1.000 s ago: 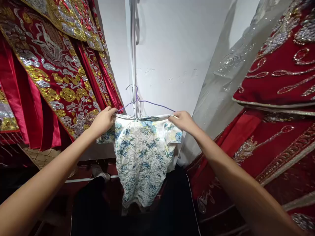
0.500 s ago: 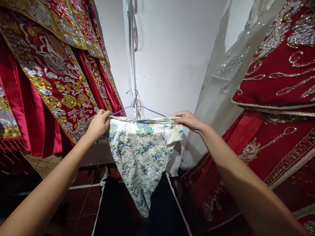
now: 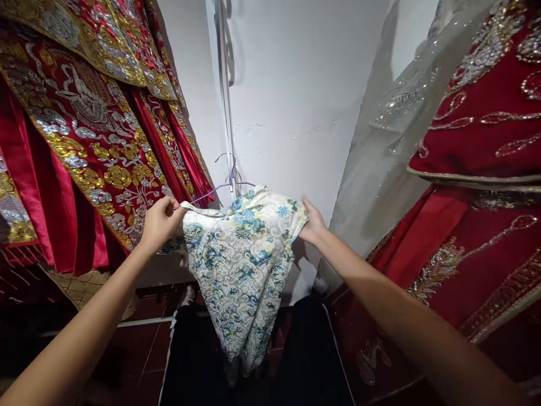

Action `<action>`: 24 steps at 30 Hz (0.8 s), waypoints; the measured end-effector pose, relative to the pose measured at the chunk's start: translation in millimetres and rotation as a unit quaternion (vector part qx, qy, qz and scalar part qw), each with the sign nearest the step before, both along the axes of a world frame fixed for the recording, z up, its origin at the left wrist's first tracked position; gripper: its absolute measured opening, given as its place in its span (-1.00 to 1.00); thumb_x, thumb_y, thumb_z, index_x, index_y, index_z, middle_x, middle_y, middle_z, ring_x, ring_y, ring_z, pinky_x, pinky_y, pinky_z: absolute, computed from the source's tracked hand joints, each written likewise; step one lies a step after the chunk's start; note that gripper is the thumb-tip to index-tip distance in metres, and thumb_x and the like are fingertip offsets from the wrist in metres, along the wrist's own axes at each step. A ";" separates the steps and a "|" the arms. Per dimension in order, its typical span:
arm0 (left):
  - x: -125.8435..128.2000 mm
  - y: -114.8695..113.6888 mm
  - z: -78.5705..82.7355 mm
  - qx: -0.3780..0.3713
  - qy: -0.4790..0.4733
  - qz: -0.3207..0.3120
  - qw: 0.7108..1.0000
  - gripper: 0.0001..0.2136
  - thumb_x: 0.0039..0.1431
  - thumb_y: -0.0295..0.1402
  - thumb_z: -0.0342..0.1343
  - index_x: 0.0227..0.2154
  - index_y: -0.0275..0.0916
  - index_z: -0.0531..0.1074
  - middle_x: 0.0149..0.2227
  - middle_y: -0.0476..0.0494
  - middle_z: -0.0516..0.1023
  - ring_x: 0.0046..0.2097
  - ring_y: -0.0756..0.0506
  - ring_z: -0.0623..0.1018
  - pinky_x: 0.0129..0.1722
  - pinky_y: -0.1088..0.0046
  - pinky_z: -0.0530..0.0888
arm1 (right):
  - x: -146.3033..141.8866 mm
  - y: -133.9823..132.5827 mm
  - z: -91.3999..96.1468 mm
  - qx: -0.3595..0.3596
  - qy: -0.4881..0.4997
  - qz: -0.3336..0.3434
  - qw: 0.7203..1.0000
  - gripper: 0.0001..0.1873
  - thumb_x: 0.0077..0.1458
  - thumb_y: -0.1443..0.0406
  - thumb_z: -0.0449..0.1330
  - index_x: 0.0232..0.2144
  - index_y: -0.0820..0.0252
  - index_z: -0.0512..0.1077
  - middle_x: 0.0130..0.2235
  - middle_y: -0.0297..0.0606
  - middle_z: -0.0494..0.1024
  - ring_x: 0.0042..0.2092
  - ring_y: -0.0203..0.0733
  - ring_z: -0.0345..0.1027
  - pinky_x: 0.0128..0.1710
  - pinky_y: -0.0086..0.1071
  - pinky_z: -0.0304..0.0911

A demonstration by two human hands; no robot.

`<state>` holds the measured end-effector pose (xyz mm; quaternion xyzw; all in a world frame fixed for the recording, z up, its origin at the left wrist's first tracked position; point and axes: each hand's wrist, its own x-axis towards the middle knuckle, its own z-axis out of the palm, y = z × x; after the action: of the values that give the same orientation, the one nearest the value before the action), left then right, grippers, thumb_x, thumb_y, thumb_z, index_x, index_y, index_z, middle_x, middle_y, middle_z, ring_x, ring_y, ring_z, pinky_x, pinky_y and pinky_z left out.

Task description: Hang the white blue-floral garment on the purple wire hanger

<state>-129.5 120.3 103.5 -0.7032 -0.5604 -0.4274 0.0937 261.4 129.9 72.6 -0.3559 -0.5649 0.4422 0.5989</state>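
Note:
A short-sleeved floral dress (image 3: 240,270) in white, blue, green and yellow hangs in front of me, its lower part falling in folds. My left hand (image 3: 163,223) pinches the cloth at the left shoulder, by the neckline. At the other side, my right hand (image 3: 315,223) is against the short right sleeve (image 3: 298,220); its thumb points up, blurred, and the fingers are hidden behind the cloth. A thin purple hanger (image 3: 233,169) shows above the neckline, its hook at the white upright pole (image 3: 226,113). The hanger's right arm is mostly covered by the dress.
Red garments with gold and silver embroidery (image 3: 105,135) hang close on the left. More red beaded garments (image 3: 477,152) and a sheer white sparkly one (image 3: 380,146) hang on the right. Behind stands a white wall (image 3: 291,84); dark red tiles (image 3: 147,349) cover the floor.
My right hand has shifted from the top edge of the right shoulder to the sleeve's outer side. The dress's right shoulder and collar have risen over the hanger. My left hand moved slightly left.

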 end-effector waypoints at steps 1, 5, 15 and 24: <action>-1.3 -1.7 -0.4 -0.005 -0.003 -0.008 1.000 -0.77 0.20 -0.13 0.04 -0.38 -0.19 0.35 -0.42 -0.04 0.44 -0.36 -0.07 0.41 -0.37 0.46 0.27 | 8.1 -1.3 1.6 -0.007 0.010 0.017 1.000 -0.37 0.20 -0.16 -0.05 -0.18 0.23 0.50 -0.19 0.01 0.60 -0.05 0.18 0.47 -0.09 0.09 0.38; 10.6 -2.1 10.2 0.014 -0.036 -0.027 0.999 -0.73 0.22 -0.12 0.01 -0.29 -0.21 0.47 -0.28 -0.11 0.57 -0.25 -0.11 0.50 -0.25 0.43 0.36 | 23.2 6.7 27.1 -0.017 0.073 0.064 0.995 -0.58 0.11 -0.04 0.13 -0.28 0.18 0.50 -0.24 -0.05 0.62 -0.05 0.17 0.49 0.01 0.10 0.34; 61.4 0.0 26.0 -0.088 -0.051 -0.205 0.973 -0.60 0.23 -0.13 0.03 0.02 -0.23 0.47 -0.02 -0.17 0.59 -0.03 -0.19 0.55 -0.02 0.33 0.44 | 24.8 20.1 64.1 0.038 0.242 -0.104 0.964 -0.64 0.19 0.00 0.05 -0.36 0.13 0.43 -0.20 -0.13 0.61 0.01 0.02 0.47 0.00 -0.03 0.41; 83.7 31.8 46.9 0.000 -0.101 -0.195 0.976 -0.49 0.32 -0.19 -0.07 0.25 -0.32 0.21 0.06 -0.29 0.49 0.08 -0.19 0.47 0.12 0.23 0.35 | 14.1 -4.5 78.5 0.213 0.090 -0.127 0.965 -0.39 0.17 -0.15 0.00 0.02 0.09 0.45 0.10 -0.12 0.49 0.24 0.05 0.26 0.12 0.04 0.28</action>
<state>-45.9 152.0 150.5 -0.7522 -0.4192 -0.5061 -0.0481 275.5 125.4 151.1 -0.2478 -0.5397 0.2627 0.7605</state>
